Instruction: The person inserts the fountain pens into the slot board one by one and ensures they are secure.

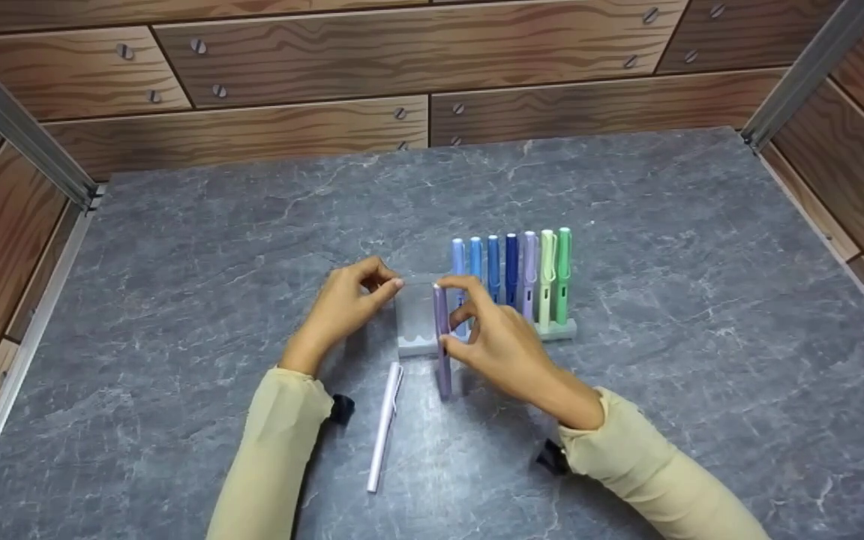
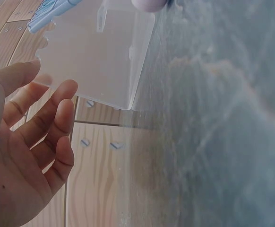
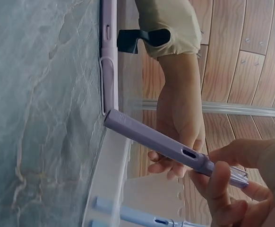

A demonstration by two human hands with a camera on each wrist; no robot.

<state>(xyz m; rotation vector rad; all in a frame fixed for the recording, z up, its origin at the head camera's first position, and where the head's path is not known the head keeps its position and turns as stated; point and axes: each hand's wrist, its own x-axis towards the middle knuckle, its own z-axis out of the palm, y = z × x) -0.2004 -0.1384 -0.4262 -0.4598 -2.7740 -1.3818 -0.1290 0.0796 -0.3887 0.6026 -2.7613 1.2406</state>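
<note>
My right hand (image 1: 503, 341) pinches a dusky purple pen (image 1: 443, 371) between fingers and thumb, in front of a clear pen stand (image 1: 417, 348). The right wrist view shows this pen tilted, its wide end close to a pale lavender pen (image 1: 382, 435) lying on the table. My left hand (image 1: 346, 300) pinches the stand's upper left corner with thumb and index finger; its other fingers are loosely bent in the left wrist view. Several pens lean in a row in the stand, among them a navy pen (image 1: 511, 270), a pale green pen (image 1: 547, 281) and a green pen (image 1: 563, 274).
The grey marbled tabletop (image 1: 214, 247) extends around the stand. Wood-patterned panels (image 1: 402, 49) stand behind it and at both sides, with metal posts (image 1: 19, 112) at the corners. Black straps (image 1: 342, 409) show at the sleeves.
</note>
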